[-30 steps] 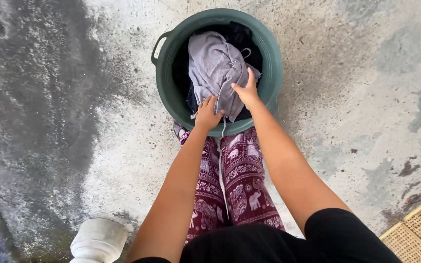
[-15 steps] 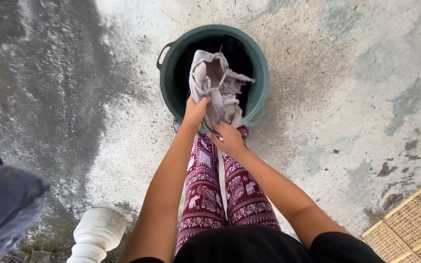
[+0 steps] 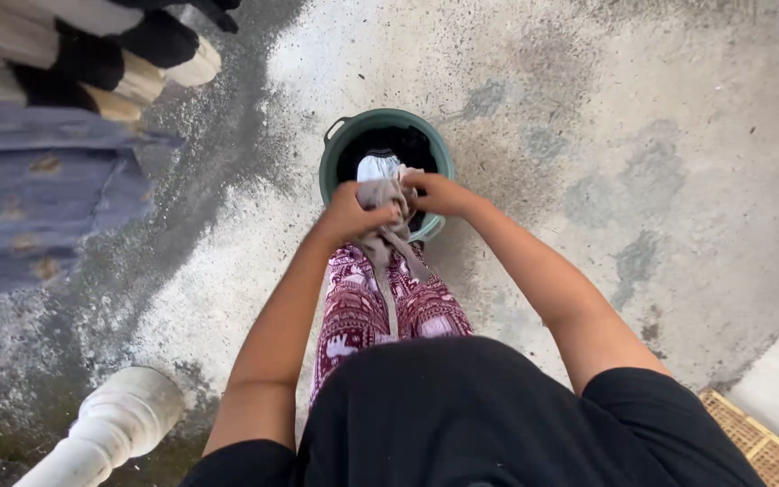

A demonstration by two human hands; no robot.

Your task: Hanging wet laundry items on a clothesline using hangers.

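Holding a grey cloth (image 3: 388, 209) with both hands above a green tub (image 3: 333, 167).

Both arms reach forward and down; the left hand (image 3: 346, 215) is clenched on the cloth's bunched middle, and the right hand (image 3: 436, 192) grips its upper edge over the tub's rim. One strip of cloth hangs down in front of the patterned trousers (image 3: 360, 311). Inside the tub only dark laundry (image 3: 398, 142) shows, hard to make out. Hanging clothes (image 3: 42, 171) are cut off at the left edge.
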